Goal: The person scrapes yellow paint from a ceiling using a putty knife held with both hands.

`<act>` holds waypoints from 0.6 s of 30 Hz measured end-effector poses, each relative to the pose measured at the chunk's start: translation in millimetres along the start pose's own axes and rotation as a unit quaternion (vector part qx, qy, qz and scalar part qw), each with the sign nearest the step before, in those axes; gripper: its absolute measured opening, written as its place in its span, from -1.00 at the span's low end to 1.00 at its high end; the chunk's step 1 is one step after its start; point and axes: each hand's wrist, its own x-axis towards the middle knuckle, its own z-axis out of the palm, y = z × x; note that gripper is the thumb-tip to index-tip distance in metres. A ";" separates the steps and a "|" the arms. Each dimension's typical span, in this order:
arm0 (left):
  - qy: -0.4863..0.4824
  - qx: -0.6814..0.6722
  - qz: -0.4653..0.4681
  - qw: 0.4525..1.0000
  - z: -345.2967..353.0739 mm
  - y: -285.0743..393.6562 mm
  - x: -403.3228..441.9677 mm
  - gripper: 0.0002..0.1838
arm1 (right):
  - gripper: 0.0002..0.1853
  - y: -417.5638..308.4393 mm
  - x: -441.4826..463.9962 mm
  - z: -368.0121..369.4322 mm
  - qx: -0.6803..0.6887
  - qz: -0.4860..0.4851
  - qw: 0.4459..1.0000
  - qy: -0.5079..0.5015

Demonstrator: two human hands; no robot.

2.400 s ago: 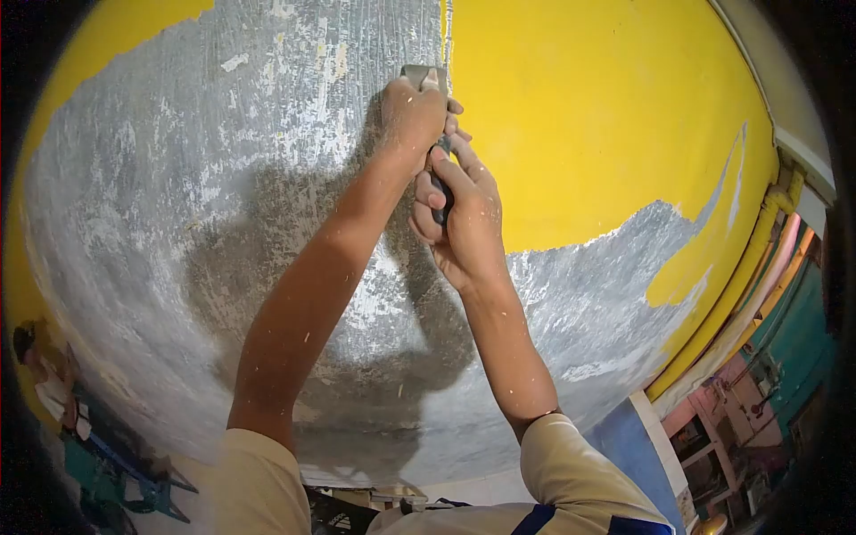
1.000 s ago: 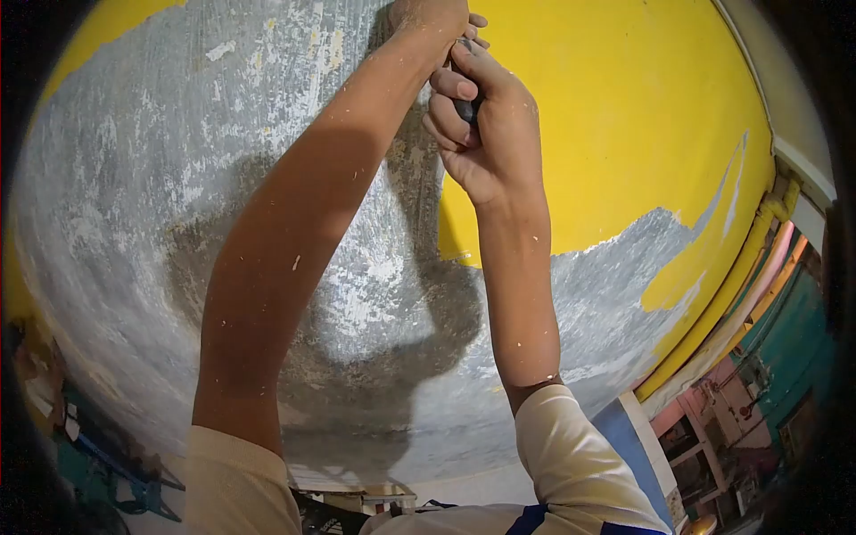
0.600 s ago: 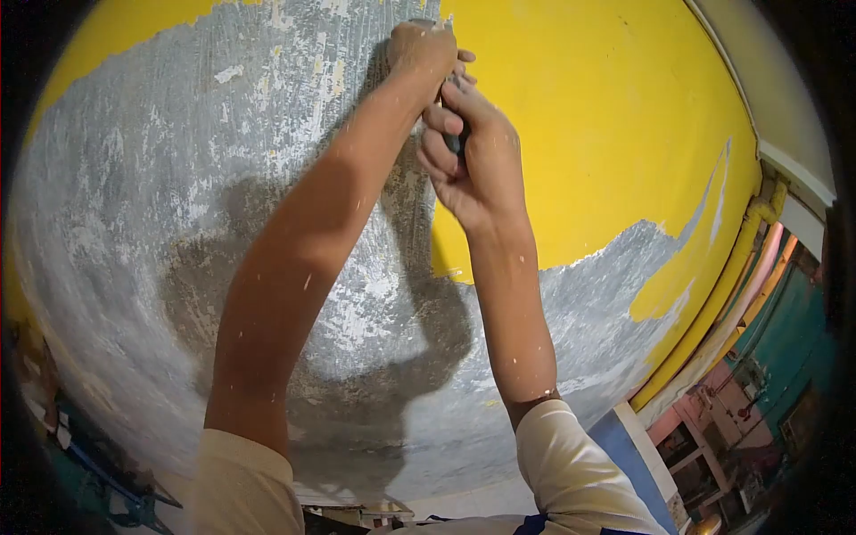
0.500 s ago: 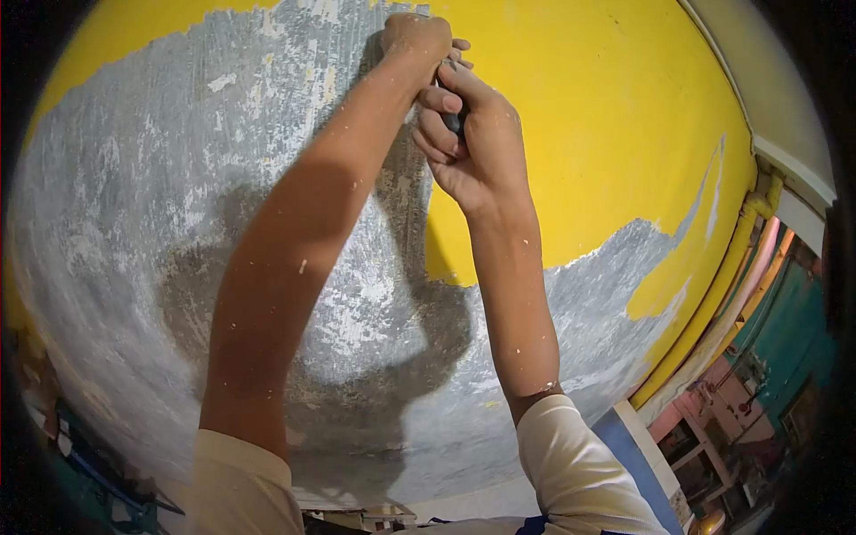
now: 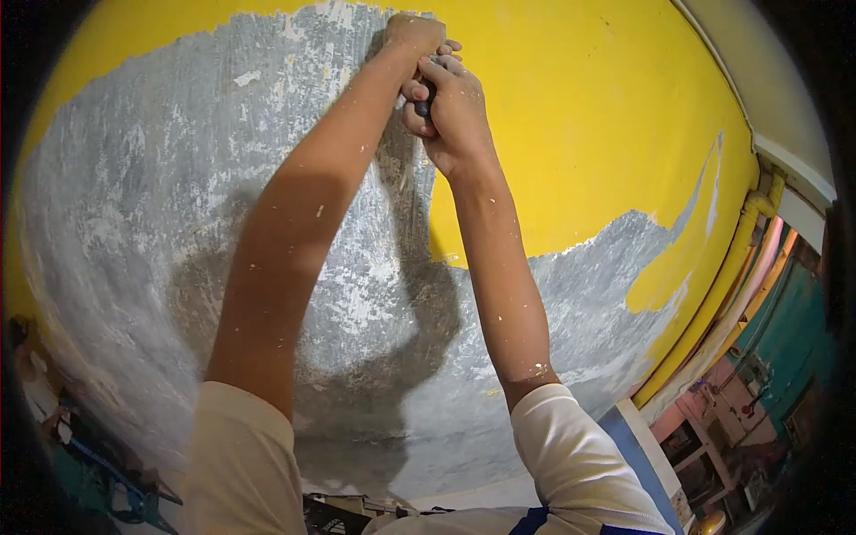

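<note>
High on the wall, my left hand (image 5: 415, 36) is closed round the upper part of a scraper, whose blade is mostly hidden behind it. Just below and to the right, my right hand (image 5: 455, 111) wraps round the scraper's dark handle (image 5: 423, 105). Both hands are close together at the border between the bare grey wall (image 5: 178, 178) and the yellow paint (image 5: 580, 116). The paint's edge is ragged. Small pale flakes stick to both forearms.
A yellow pipe (image 5: 713, 312) runs down the right side. Beyond it are a pink shelf frame (image 5: 704, 437) and a teal surface (image 5: 785, 330). Another person (image 5: 37, 388) is at the far lower left. Dark shadows of my arms fall on the wall.
The hands went up the wall with the scraper, and the grey area now reaches higher beside the yellow. Lately both hands have shifted slightly left in view.
</note>
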 end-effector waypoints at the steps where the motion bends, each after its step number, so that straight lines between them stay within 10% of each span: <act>1: 0.000 -0.032 0.004 0.999 -0.7 -1.8 2.4 -0.69 | -0.89 1.0 11.3 -9.6 -0.033 -0.001 0.999 -0.001; 10: -0.133 -0.028 0.101 0.986 -48.7 11.1 -117.1 -0.69 | -0.66 -54.0 -74.9 -30.1 -0.369 0.007 0.928 -0.055; 11: -0.151 0.180 0.197 0.952 -79.0 -6.7 -133.2 -0.69 | -0.66 -46.0 -98.6 -39.9 -0.417 0.003 0.907 -0.058; 13: -0.107 0.641 0.330 0.685 -144.4 -64.0 -170.4 -0.68 | -0.68 -26.6 -165.5 -58.0 -0.391 0.092 0.914 -0.064; 14: -0.153 0.364 0.055 0.917 -161.1 -42.7 -232.2 -0.60 | -0.71 -5.5 -201.6 -77.6 -0.368 0.172 0.911 -0.069; 16: -0.304 0.419 -0.134 0.845 -277.2 -103.8 -310.7 -0.52 | -0.73 68.5 -284.7 -141.5 -0.280 0.317 0.898 -0.124; 18: -0.316 0.652 -0.288 0.625 -381.3 -133.5 -422.8 -0.56 | -0.67 164.9 -411.8 -206.8 -0.350 0.440 0.816 -0.137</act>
